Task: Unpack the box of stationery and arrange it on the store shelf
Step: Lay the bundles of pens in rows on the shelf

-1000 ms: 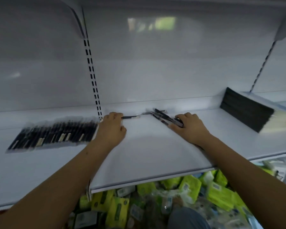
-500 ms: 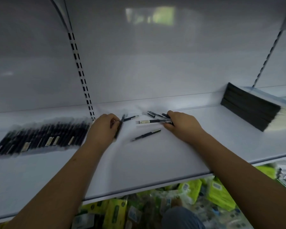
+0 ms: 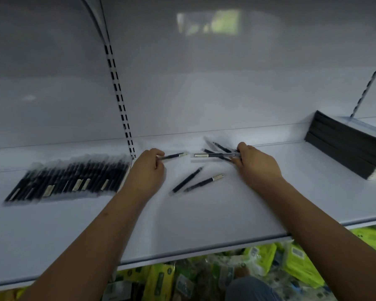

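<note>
Single wrapped pen (image 3: pixel 172 156) pinched at its near end by curled fingers of the left hand (image 3: pixel 147 173), label end pointing toward 3 o'clock, lying low over the white shelf (image 3: pixel 204 216). Right hand (image 3: pixel 256 165) at 3 o'clock from it, fingers curled round a crossed cluster of pens (image 3: pixel 217 153), one of them stretched toward 9 o'clock with a pale label near its tip. Exact count in that cluster blurred, not told. Two loose pens (image 3: pixel 195 181) flat on the shelf between the hands, at 6 o'clock from the gap, side by side and slanting up toward 1 o'clock, apart from both hands. Long row of packaged pens (image 3: pixel 67 181) laid side by side at 9 o'clock, just beyond the left wrist, on the neighbouring shelf bay past the slotted upright (image 3: pixel 119 101). Stack of dark notebooks (image 3: pixel 343 146) at 3 o'clock, well apart from the right hand, tilted against the back corner. Green packets (image 3: pixel 291 261) on the level beneath, at 6 o'clock, under the shelf's front edge.
</note>
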